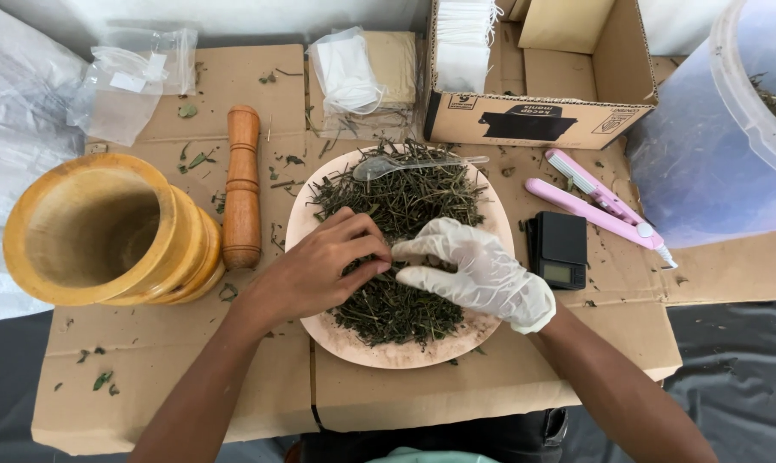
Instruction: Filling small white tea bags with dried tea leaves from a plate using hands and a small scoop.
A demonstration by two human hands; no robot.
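A pale pink plate (347, 341) in the middle of the cardboard holds a heap of dried green herbs (405, 201). My bare left hand (319, 267) rests on the heap with its fingertips pinched together in the herbs. My right hand (478, 273), in a white glove, lies on the heap beside it, fingers pointing left and touching the left fingertips. What the fingertips pinch is too small to tell apart from the herbs. A clear plastic spoon (405, 164) lies across the far side of the heap.
A wooden mortar (105, 231) lies tilted at left, a wooden pestle (242, 187) beside it. A small black scale (559, 249) and a pink hand sealer (598, 206) sit right of the plate. Behind are a cardboard box (538, 116), clear bags (131, 81), white sachets (347, 73) and a plastic tub (722, 137).
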